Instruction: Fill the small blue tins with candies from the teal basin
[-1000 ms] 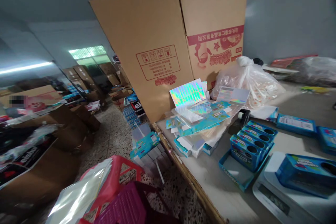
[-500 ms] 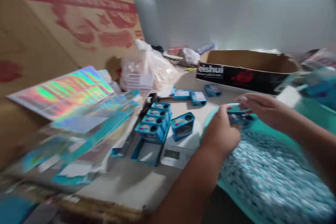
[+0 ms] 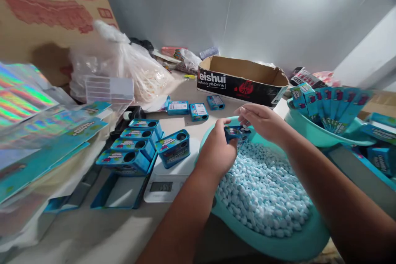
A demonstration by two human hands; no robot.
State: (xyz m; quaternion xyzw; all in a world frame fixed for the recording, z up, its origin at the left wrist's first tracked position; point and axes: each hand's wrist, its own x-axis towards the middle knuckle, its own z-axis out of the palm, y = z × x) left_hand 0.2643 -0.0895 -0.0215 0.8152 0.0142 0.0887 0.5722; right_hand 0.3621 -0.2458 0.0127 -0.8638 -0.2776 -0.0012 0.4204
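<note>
Pellets (image 3: 266, 189), pale blue and white, lie heaped in a turquoise basin (image 3: 269, 245) beneath both hands. The left hand (image 3: 218, 148) grasps a small blue carton (image 3: 232, 132) above them; the right hand (image 3: 258, 119) curves beside the carton, a few pellets just under it, and whether it grips any cannot be told. Left of the left hand, a scale (image 3: 160, 196) bears another carton (image 3: 173, 150). Beyond both hands stands an open black box (image 3: 236, 86).

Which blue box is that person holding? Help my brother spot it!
Find the big turquoise basin of pale blue pellets. At its far end, the left hand grips a small blue box, the right hand beside it. It's the only box held; four lookalikes stand in a tray left of the white scale.
</note>
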